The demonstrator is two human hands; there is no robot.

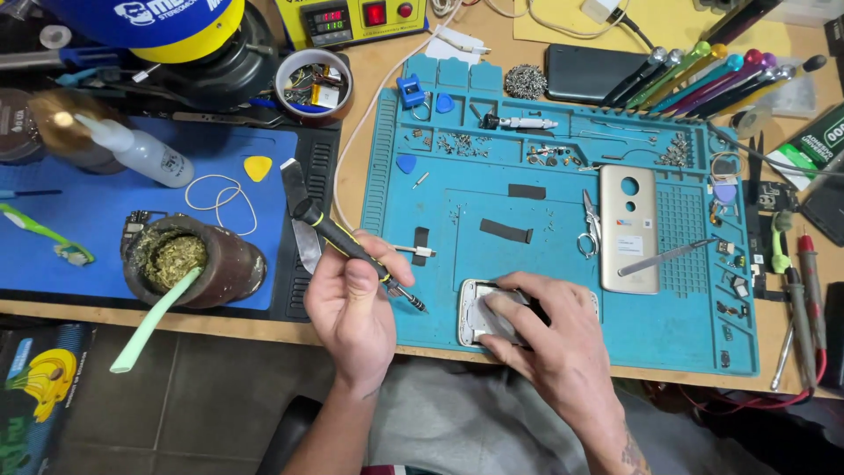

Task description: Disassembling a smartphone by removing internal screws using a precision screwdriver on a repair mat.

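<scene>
Screwdriver (pixel 352 248) in left hand (pixel 352 308), right hand (pixel 545 339) pressing phone (pixel 479 321)

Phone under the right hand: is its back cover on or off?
Off. The gold back cover lies apart on the blue mat, while the right hand presses the phone.

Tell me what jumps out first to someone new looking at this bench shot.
The two hands at the front edge of the teal repair mat: the left hand holds a black precision screwdriver, and the right hand presses on an opened phone. Right of centre lies a gold phone back cover; far left stands a mate gourd with a green straw.
</scene>
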